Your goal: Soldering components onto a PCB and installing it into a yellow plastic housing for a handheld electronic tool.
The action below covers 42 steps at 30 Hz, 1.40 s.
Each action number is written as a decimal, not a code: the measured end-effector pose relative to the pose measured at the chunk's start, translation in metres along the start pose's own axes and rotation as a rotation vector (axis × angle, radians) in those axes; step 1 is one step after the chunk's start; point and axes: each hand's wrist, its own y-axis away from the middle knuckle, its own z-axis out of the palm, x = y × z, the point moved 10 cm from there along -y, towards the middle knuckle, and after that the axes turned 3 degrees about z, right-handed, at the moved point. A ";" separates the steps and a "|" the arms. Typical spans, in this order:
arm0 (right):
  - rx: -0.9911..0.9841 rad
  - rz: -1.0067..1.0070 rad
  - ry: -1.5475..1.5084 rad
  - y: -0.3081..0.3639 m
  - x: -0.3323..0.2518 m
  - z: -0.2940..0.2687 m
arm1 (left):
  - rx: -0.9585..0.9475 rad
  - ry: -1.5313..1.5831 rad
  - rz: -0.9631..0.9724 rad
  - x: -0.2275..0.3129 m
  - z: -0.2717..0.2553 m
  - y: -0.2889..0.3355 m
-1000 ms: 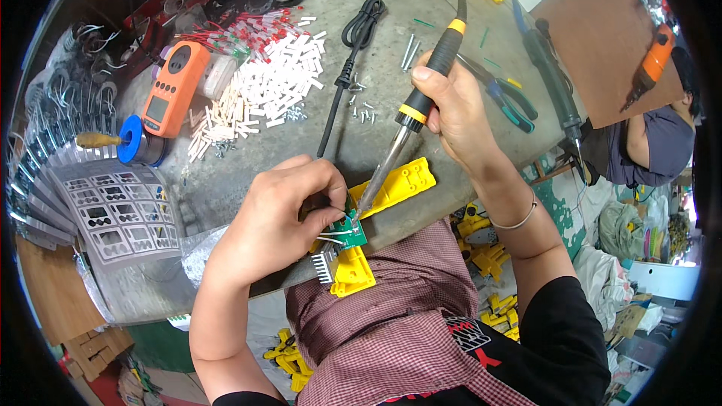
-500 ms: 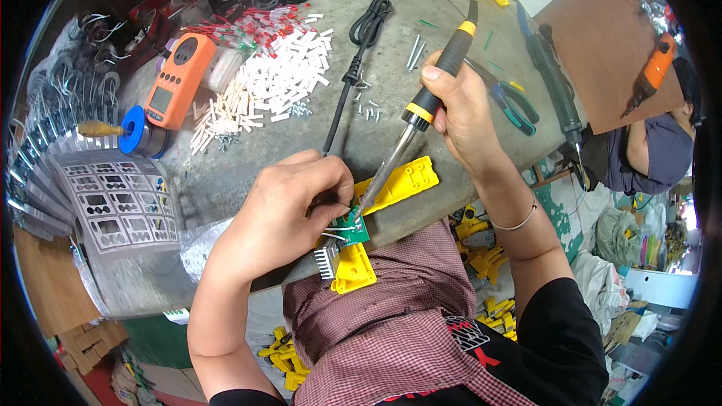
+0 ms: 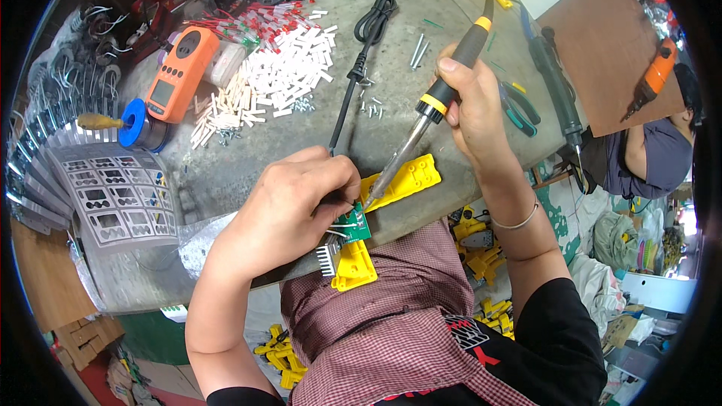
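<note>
My right hand (image 3: 475,101) grips a soldering iron (image 3: 444,90) with a black and yellow handle. Its metal shaft slants down left, the tip close to the upper right edge of a small green circuit board (image 3: 358,227). Whether the tip touches is too small to tell. Fingers pinched, my left hand (image 3: 301,192) is at the board's upper left and hides what lies between its fingertips. White wires and a finned metal heat sink (image 3: 325,261) show beside the board. Under it lies a yellow casing part (image 3: 355,271); another yellow casing half (image 3: 410,180) rests behind. A black power cord (image 3: 342,109) runs behind my left hand.
White tubes (image 3: 293,60), loose screws (image 3: 371,109) and an orange meter (image 3: 180,75) lie on the table. A solder spool (image 3: 143,128) is at left. Pliers (image 3: 519,109) and another dark-handled tool (image 3: 553,79) lie at right. A person (image 3: 650,150) is beyond.
The soldering iron and my right hand have shifted slightly right, and its tip has drawn from the board's pads toward the edge. My left hand keeps its pinch by the board.
</note>
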 end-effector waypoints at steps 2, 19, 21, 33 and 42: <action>-0.010 0.006 -0.002 0.000 0.000 0.000 | -0.006 0.008 -0.010 -0.001 0.000 0.000; 0.202 -0.351 0.084 -0.025 -0.112 -0.003 | -0.049 -0.002 0.033 0.003 -0.001 0.000; 0.000 -0.401 0.172 -0.048 -0.120 0.056 | -0.042 0.014 0.035 0.002 -0.004 0.001; -0.274 -0.782 0.726 -0.150 -0.030 0.246 | -0.022 0.012 0.073 0.008 0.003 0.002; -0.246 -0.472 1.048 -0.162 -0.037 0.107 | 0.006 0.028 0.088 0.004 -0.002 0.005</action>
